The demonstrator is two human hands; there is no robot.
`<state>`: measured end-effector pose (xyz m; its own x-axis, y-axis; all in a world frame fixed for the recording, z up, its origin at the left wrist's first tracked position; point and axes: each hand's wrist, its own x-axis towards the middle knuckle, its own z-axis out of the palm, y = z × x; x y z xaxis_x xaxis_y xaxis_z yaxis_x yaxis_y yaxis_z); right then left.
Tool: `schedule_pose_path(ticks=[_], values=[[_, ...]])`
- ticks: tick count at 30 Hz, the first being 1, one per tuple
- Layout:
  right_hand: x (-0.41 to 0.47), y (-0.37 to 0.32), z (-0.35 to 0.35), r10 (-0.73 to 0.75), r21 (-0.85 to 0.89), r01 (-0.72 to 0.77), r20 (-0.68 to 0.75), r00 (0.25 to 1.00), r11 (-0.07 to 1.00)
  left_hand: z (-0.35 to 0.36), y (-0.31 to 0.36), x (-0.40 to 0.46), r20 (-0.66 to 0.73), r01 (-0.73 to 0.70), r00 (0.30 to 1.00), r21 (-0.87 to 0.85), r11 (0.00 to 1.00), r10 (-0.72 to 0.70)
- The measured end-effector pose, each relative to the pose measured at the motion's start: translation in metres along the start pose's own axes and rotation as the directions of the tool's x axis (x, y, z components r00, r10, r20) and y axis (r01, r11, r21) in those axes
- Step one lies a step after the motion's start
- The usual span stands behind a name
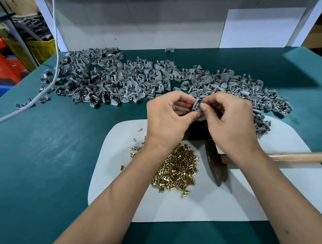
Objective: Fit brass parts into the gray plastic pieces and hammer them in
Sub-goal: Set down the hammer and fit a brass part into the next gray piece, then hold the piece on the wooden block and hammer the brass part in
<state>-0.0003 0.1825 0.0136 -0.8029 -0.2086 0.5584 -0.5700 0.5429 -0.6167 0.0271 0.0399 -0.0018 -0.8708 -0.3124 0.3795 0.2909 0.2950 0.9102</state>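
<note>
My left hand (169,114) and my right hand (228,119) meet above the white mat (246,201), both pinching one gray plastic piece (196,105) between thumbs and fingertips. Any brass part at the piece is hidden by my fingers. A heap of brass parts (177,168) lies on the mat under my left forearm, with a few strays to its left. A hammer lies on the mat below my right wrist, its dark head (215,167) toward me and its wooden handle (304,155) running off to the right.
A wide spread of gray plastic pieces (121,78) covers the green table (37,160) beyond my hands. A white cable (55,36) hangs down at the left and trails across the table. A white back panel (145,20) closes the far side. Crates stand off the left edge.
</note>
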Motion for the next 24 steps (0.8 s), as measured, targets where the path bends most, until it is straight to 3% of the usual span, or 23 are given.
schedule_pose_path(ticks=[3, 6, 8, 10, 12, 16, 20, 22, 24], values=[[0.005, 0.003, -0.017, -0.036, -0.032, 0.04, 0.118, 0.992, 0.999, -0.002, -0.001, 0.001, -0.034, -0.028, 0.999, 0.047, 0.998, 0.03], [0.014, 0.009, -0.046, -0.012, -0.102, 0.047, 0.315, 0.949, 0.994, -0.006, -0.005, 0.006, 0.043, -0.062, 0.998, 0.161, 0.985, 0.056], [0.019, 0.013, -0.067, 0.067, -0.19, 0.044, 0.542, 0.838, 0.981, -0.008, -0.007, 0.008, 0.126, -0.068, 0.991, 0.26, 0.963, 0.036], [0.016, 0.015, -0.08, 0.146, -0.252, 0.061, 0.724, 0.675, 0.966, -0.01, -0.009, 0.009, 0.165, -0.095, 0.986, 0.349, 0.932, 0.039], [0.007, 0.017, -0.082, 0.204, -0.311, 0.091, 0.79, 0.578, 0.946, -0.012, -0.011, 0.011, 0.166, -0.069, 0.986, 0.36, 0.93, 0.009], [-0.008, 0.019, -0.068, 0.185, -0.34, 0.139, 0.759, 0.624, 0.93, -0.014, -0.012, 0.012, 0.179, -0.039, 0.984, 0.311, 0.95, -0.019], [-0.007, 0.022, -0.075, 0.156, -0.304, 0.175, 0.809, 0.566, 0.937, -0.013, -0.01, 0.011, 0.186, 0.024, 0.98, 0.237, 0.971, -0.069], [-0.002, 0.02, -0.084, 0.125, -0.209, 0.08, 0.806, 0.578, 0.975, -0.013, -0.01, 0.011, 0.201, 0.059, 0.974, 0.218, 0.974, -0.104], [0.005, 0.015, -0.09, 0.07, -0.068, -0.028, 0.748, 0.66, 0.997, -0.012, -0.01, 0.011, 0.202, 0.084, 0.971, 0.213, 0.974, -0.128]])
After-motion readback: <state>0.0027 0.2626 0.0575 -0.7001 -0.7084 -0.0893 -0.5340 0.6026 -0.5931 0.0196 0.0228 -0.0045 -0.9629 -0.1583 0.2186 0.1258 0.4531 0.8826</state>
